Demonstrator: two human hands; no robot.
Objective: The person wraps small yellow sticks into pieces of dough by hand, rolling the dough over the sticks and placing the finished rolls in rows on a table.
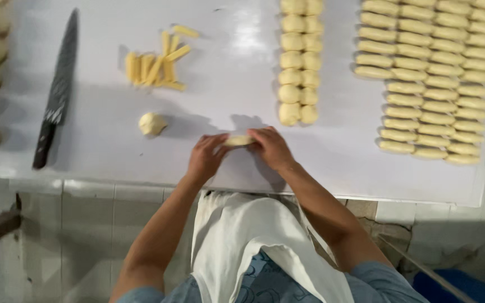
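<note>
Left hand [206, 156] and right hand [271, 147] pinch one dough piece [238, 140] between fingertips, nearer the person than the double dough-ball column [298, 62]; even pressure from both ends should keep it uniform.

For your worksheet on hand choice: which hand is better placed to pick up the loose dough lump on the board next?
Probably the left hand: the dough lump lies just to its left, while the right hand sits farther away.

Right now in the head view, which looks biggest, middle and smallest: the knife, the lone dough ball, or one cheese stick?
1. Knife, clearly the longest.
2. and 3. Lone dough ball and one cheese stick: too alike to rank; the ball is rounder, the stick longer and thinner.
</note>
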